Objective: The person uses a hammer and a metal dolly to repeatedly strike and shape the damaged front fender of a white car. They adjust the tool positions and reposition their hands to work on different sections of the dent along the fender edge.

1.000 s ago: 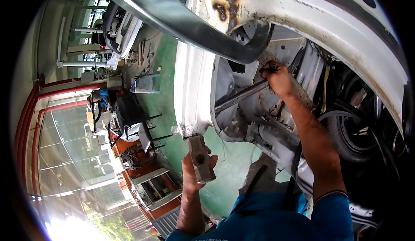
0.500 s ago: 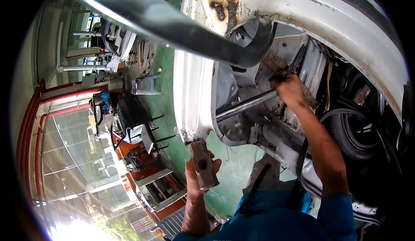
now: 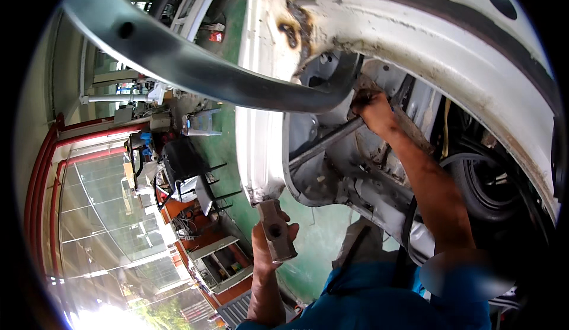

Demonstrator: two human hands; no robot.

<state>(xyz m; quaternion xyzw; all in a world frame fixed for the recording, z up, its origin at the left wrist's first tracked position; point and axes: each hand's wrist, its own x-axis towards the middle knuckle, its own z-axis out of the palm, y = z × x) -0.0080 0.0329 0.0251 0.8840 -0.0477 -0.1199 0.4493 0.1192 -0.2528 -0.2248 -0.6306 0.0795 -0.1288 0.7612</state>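
Note:
My left hand (image 3: 264, 242) is wrapped round a worn steel hammer head (image 3: 276, 232) with a round hole through it and no handle showing. Its upper end sits at the lower edge of a white car body pillar (image 3: 259, 146). Inside the body opening, my right hand (image 3: 374, 114) is closed round the upper end of a dark metal bar (image 3: 326, 142). The bar slants down to the left, where its far end disappears behind the pillar's edge. Grey sheet metal (image 3: 379, 189) of the inner body surrounds it.
A curved grey metal strip (image 3: 213, 78) crosses the upper view in front of the pillar. A tyre (image 3: 483, 189) and black hoses lie inside the body at right. Beyond the pillar are a black chair (image 3: 181, 158), a small stool (image 3: 201, 122) and a shelf cart (image 3: 220, 265).
The view has shifted a little, and the curved strip sits lower. Both hands keep their grips; my right hand and the bar appear slightly further left.

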